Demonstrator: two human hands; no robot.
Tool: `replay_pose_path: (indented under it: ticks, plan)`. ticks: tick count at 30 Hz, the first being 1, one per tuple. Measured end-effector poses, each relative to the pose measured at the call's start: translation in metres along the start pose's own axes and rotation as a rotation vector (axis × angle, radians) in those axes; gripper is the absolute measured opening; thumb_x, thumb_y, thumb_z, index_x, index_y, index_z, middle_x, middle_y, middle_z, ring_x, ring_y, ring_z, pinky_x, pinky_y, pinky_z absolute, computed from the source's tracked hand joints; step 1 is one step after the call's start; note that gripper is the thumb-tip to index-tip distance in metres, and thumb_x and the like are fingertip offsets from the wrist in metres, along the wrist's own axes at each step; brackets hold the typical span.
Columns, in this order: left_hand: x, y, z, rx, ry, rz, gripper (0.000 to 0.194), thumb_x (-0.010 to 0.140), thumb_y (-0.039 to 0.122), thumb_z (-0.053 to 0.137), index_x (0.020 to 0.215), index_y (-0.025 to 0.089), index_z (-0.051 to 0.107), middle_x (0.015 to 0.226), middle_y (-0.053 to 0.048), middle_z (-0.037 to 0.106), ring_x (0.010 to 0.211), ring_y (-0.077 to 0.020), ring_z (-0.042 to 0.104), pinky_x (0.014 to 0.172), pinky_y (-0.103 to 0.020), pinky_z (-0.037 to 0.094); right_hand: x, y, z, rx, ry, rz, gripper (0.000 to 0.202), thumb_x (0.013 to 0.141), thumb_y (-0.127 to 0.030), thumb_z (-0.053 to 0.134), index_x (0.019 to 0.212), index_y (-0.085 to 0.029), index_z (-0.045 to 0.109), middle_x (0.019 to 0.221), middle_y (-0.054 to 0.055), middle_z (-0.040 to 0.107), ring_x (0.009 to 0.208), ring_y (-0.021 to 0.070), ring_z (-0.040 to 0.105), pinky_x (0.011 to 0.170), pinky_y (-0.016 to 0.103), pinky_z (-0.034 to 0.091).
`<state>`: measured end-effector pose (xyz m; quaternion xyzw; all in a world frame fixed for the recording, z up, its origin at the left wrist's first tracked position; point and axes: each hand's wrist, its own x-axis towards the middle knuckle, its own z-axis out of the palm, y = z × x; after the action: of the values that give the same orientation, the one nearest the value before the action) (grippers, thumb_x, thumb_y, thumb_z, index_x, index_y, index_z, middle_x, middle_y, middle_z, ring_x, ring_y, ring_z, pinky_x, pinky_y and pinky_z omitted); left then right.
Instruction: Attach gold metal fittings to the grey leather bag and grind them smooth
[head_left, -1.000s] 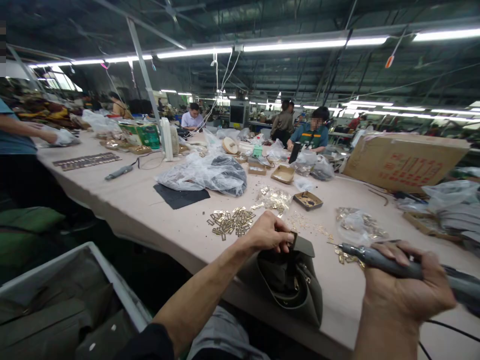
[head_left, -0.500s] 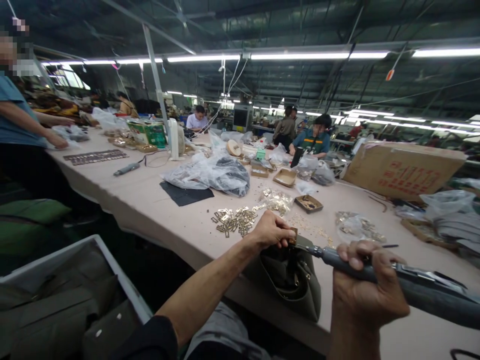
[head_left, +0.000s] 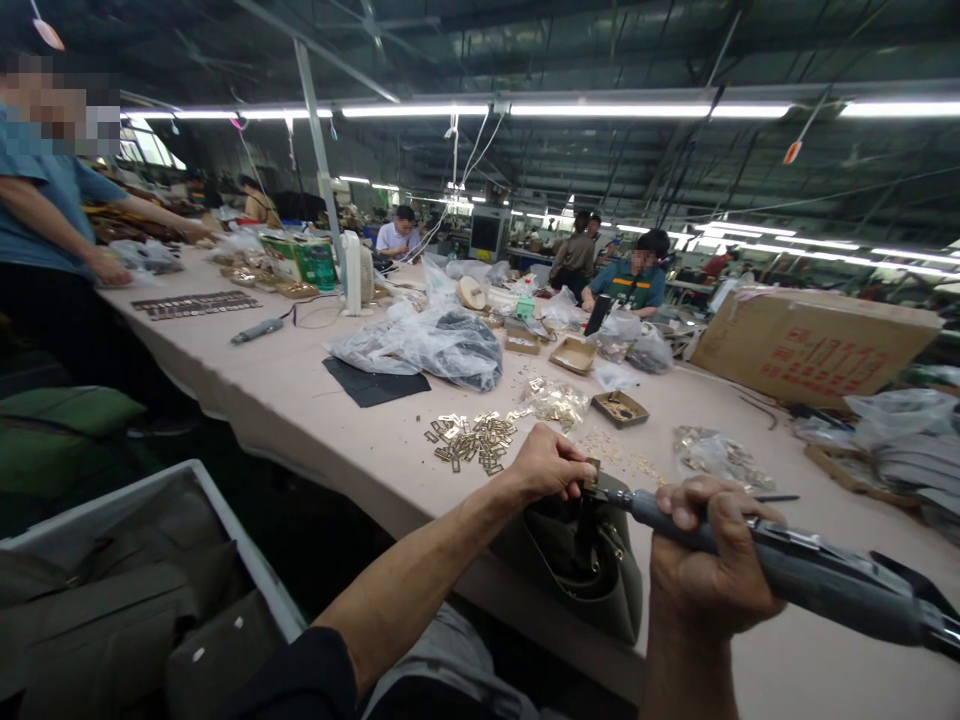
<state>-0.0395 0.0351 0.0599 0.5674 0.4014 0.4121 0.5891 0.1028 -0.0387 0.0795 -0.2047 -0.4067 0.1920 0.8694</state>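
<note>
My right hand (head_left: 712, 550) is wrapped round a grey electric screwdriver (head_left: 817, 570), its bit pointing left. The tip meets a small brass-coloured metal plate (head_left: 592, 471) at the top of a dark olive bag (head_left: 626, 590). My left hand (head_left: 551, 463) pinches that plate between thumb and fingers; how the plate is joined to the bag is partly hidden by the fingers. The bag stands at the table's near edge, its top gaping. Beyond my left hand lies a loose pile of brass rectangular frames (head_left: 471, 440).
On the table (head_left: 360, 450) are a bag of metal parts (head_left: 556, 400), a small cardboard tray (head_left: 619, 408), and plastic bags over a black sheet (head_left: 375, 382). A large carton (head_left: 810, 335) stands at right. A white bin (head_left: 247, 550) of olive bags is lower left. A co-worker (head_left: 45, 220) stands far left.
The screwdriver and my right hand have shifted slightly left, bringing the tip closer to the plate. My left hand keeps its pinch. The far-left co-worker has stretched an arm over the table.
</note>
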Motion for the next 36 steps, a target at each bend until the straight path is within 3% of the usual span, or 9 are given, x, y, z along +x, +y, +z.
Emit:
replay_pose_path:
  ticks: [8, 14, 18, 22, 29, 36]
  plan:
    - [-0.001, 0.002, 0.001, 0.056, 0.032, -0.011, 0.009, 0.081, 0.009, 0.078, 0.074, 0.007, 0.074, 0.047, 0.002, 0.061, 0.038, -0.0083, 0.056, 0.04, -0.017, 0.045, -0.004, 0.001, 0.008, -0.008, -0.068, -0.065, 0.016, 0.078, -0.009, 0.07, 0.074, -0.017, 0.058, 0.075, 0.0, 0.063, 0.051, 0.0104, 0.048, 0.053, 0.029, 0.043]
    - [0.004, -0.004, 0.002, 0.141, 0.046, 0.052, 0.01, 0.08, 0.014, 0.077, 0.071, 0.009, 0.075, 0.048, 0.001, 0.061, 0.041, -0.011, 0.058, 0.04, -0.019, 0.047, -0.002, -0.001, 0.009, -0.141, -0.275, -0.101, 0.018, 0.08, -0.015, 0.077, 0.072, -0.017, 0.061, 0.066, -0.001, 0.06, 0.057, 0.0149, 0.057, 0.053, 0.031, 0.048]
    - [0.005, -0.006, 0.003, 0.186, 0.048, 0.063, 0.01, 0.077, 0.017, 0.077, 0.069, 0.011, 0.076, 0.048, 0.001, 0.061, 0.043, -0.0128, 0.06, 0.041, -0.019, 0.047, 0.005, 0.003, 0.004, -0.206, -0.444, -0.177, 0.017, 0.083, -0.017, 0.078, 0.073, -0.017, 0.064, 0.069, 0.002, 0.065, 0.063, 0.0181, 0.063, 0.059, 0.034, 0.051]
    - [0.004, -0.005, 0.005, 0.216, 0.076, 0.051, 0.008, 0.076, 0.017, 0.076, 0.069, 0.011, 0.076, 0.048, 0.001, 0.061, 0.044, -0.0131, 0.06, 0.041, -0.019, 0.045, 0.01, 0.006, 0.002, -0.209, -0.528, -0.244, 0.016, 0.083, -0.014, 0.077, 0.073, -0.017, 0.066, 0.072, 0.002, 0.066, 0.062, 0.0175, 0.064, 0.061, 0.034, 0.051]
    - [0.004, -0.006, 0.005, 0.24, 0.087, 0.063, 0.01, 0.075, 0.02, 0.075, 0.071, 0.012, 0.077, 0.049, 0.001, 0.06, 0.044, -0.0122, 0.057, 0.043, -0.02, 0.043, 0.016, 0.001, 0.002, -0.172, -0.634, -0.189, 0.02, 0.084, -0.01, 0.075, 0.069, -0.017, 0.064, 0.068, 0.002, 0.063, 0.061, 0.0184, 0.062, 0.056, 0.034, 0.05]
    - [0.007, -0.012, 0.006, 0.25, 0.08, 0.123, 0.016, 0.069, 0.019, 0.076, 0.056, 0.013, 0.069, 0.048, 0.004, 0.053, 0.048, -0.009, 0.049, 0.046, -0.02, 0.031, 0.026, 0.002, -0.003, -0.08, -0.796, -0.126, 0.024, 0.083, -0.006, 0.074, 0.066, -0.016, 0.06, 0.063, 0.002, 0.059, 0.058, 0.0195, 0.061, 0.052, 0.035, 0.049]
